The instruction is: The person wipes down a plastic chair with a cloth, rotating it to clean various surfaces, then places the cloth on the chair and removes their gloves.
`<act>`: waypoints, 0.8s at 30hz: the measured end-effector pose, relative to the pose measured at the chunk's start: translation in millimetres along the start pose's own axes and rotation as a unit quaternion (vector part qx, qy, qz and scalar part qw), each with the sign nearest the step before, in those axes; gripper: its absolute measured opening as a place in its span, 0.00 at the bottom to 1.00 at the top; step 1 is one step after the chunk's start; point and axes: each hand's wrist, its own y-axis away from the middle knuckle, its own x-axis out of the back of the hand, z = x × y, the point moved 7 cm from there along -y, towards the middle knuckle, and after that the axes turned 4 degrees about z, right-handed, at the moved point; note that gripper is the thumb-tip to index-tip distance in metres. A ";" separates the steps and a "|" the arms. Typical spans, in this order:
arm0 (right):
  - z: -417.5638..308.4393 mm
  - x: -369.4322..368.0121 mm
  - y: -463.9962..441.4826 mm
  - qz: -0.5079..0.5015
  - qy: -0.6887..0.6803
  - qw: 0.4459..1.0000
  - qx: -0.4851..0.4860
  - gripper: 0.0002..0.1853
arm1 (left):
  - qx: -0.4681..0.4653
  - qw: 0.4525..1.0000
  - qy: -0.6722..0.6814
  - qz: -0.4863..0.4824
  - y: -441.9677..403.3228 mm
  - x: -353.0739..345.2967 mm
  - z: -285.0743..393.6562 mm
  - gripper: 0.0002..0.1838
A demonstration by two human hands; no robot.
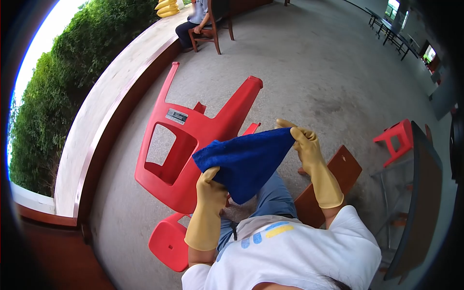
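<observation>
A dark blue cloth [246,162] is stretched between my two hands, above my lap. My left hand [210,191], in a yellow rubber glove, is closed on the cloth's lower left part. At the upper right corner, my right hand [304,142], gloved the same way, pinches the cloth between thumb and fingers. Just beyond the cloth a large red plastic stool [179,140] lies tipped over, its legs pointing away from me and a small grey label [177,116] on its side. The cloth hides part of this stool.
A small red stool [169,244] is by my left side. To my right stand a wooden bench [345,169], another red stool [398,140] and a dark-topped table [418,212]. A low ledge [121,92] runs along the left. Farther off, a person sits on a wooden chair [220,21].
</observation>
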 end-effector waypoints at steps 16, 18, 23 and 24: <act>55.3 -80.9 8.0 -0.218 -0.201 0.955 0.010 0.64 | -0.452 0.674 -0.576 -0.101 18.8 -75.0 -28.0 0.30; 32.0 -95.0 31.0 -0.206 -0.237 0.949 0.031 0.53 | -0.576 0.457 -0.668 -0.117 35.5 -104.7 -39.1 0.35; 46.1 -77.6 22.1 -0.094 -0.194 0.973 -0.083 0.44 | -0.505 0.493 -0.689 -0.163 34.8 -118.1 -43.2 0.30; 45.4 -71.9 16.4 -0.065 -0.159 0.981 -0.087 0.41 | -0.490 0.551 -0.652 -0.178 31.0 -115.7 -37.0 0.31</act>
